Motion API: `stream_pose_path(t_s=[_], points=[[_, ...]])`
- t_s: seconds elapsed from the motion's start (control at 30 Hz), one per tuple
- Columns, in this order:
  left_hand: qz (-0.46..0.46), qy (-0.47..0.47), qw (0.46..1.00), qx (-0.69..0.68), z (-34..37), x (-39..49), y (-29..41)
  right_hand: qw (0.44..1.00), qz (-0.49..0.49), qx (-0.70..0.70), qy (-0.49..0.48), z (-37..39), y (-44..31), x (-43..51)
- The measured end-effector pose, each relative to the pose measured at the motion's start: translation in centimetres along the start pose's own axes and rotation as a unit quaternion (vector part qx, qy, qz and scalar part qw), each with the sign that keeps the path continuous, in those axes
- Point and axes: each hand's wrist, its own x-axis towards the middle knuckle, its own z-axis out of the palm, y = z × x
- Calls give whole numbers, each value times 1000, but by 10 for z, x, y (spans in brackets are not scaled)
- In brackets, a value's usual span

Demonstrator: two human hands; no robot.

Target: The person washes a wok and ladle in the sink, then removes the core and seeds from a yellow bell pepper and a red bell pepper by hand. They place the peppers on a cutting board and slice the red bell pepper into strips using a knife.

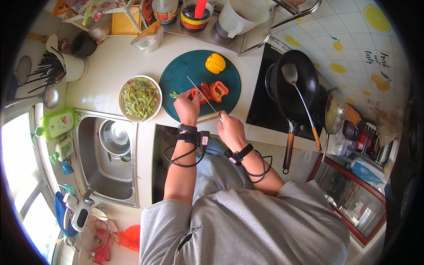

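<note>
My right hand (pixel 232 129) grips a kitchen knife (pixel 202 94), whose blade appears edge-on as a thin line over a round dark green cutting board (pixel 179 69). On the blade's left side, my left hand (pixel 187 106) has its fingers bent around a red bell pepper piece (pixel 195 92); the fingers partly hide it. Just right of the blade lie a cut red strip (pixel 205 88) and a hollow red bell pepper part (pixel 219 91). A whole yellow bell pepper (pixel 215 63) rests near the board's far edge. Small green pieces (pixel 174 95) are beside my left fingers.
A bowl of cut green vegetables (pixel 140 98) stands left of the board. Farther left is a steel sink (pixel 109 179) holding a metal bowl (pixel 115 137). To the right, a black wok (pixel 298 99) with a spatula (pixel 290 73) sits on the cooktop (pixel 261 109). Bottles and a jug line the back.
</note>
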Motion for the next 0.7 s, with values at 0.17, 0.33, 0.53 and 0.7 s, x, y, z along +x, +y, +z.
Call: stream_pose_path(t_s=[0.17, 0.33, 0.53, 0.7], points=[[11, -11, 1000, 19, -3, 2, 2, 999, 14, -17, -23, -8, 1, -18], [11, -23, 1000, 15, -4, 1, -1, 999, 0, -42, -9, 12, 4, 2], [37, -29, 999, 2, -13, -4, 5, 999, 25, -19, 25, 49, 7, 37], [-4, -15, 998, -65, -20, -11, 11, 997, 32, 56, 35, 38, 12, 44]])
